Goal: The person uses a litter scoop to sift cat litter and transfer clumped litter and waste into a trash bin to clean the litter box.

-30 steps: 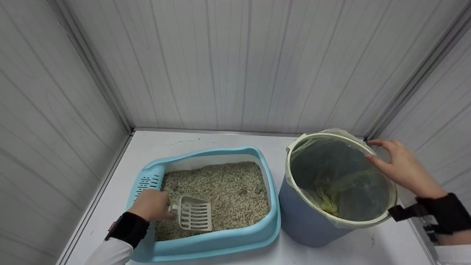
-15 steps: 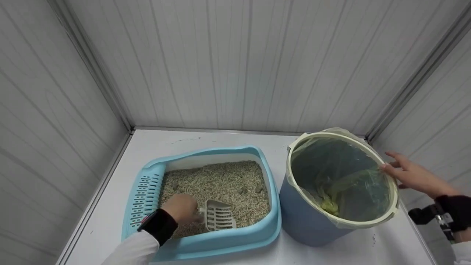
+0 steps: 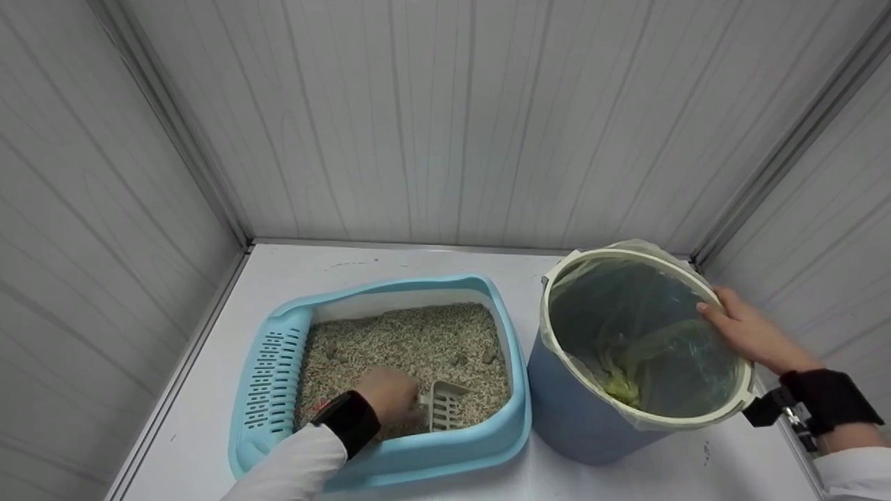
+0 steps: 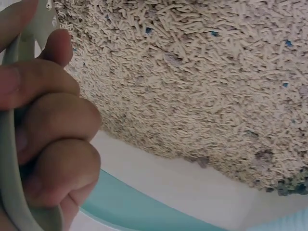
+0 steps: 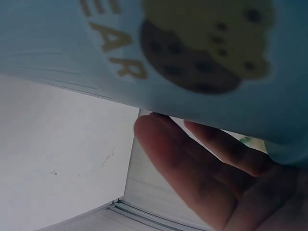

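Observation:
My left hand [image 3: 390, 395] grips the handle of a pale grey slotted litter scoop [image 3: 445, 405]. In the left wrist view, the fingers [image 4: 62, 115] curl round the scoop's loop handle [image 4: 7, 163]. The scoop's head dips into the litter [image 3: 411, 341] near the front right of a blue litter box [image 3: 515, 348]. My right hand [image 3: 755, 334] holds the right rim of a blue trash can [image 3: 585, 417], thumb over the rim and fingers outside. Its printed outer wall [image 5: 96, 57] fills the top of the right wrist view, above the fingers [image 5: 168, 149].
A clear liner [image 3: 647, 249] with a yellow-green crumpled part [image 3: 623, 390] hangs inside the trash can. Darker clumps [image 3: 489, 356] lie in the litter at the right. The can stands right beside the litter box on a white table [image 3: 334, 261], with grey panel walls [image 3: 431, 125] around.
My left hand has pushed the scoop rightward through the litter. My right hand moved out from the can's rim, then came back and took hold of it.

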`<action>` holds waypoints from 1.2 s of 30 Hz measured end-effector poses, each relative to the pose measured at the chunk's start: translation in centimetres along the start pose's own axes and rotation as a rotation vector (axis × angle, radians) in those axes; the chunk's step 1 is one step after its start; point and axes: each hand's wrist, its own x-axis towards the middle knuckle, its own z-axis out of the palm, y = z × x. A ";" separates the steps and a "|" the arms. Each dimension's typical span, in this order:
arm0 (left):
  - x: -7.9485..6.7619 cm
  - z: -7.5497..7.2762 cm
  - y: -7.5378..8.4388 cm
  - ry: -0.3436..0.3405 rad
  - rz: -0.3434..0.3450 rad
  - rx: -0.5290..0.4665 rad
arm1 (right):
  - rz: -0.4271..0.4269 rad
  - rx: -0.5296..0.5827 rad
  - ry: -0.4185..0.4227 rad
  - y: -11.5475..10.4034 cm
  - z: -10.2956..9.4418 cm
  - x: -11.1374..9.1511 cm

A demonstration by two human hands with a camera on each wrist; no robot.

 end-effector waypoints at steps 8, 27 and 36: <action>2.4 -0.1 1.5 -0.044 0.048 0.053 | -0.008 -0.028 0.046 0.2 0.3 0.0; 2.0 0.5 -3.5 -0.113 -0.012 -0.282 | -0.047 -0.041 0.077 0.3 0.5 0.0; 0.8 -0.1 -6.1 -0.014 -0.073 -0.467 | -0.025 -0.016 0.059 0.2 0.5 -0.1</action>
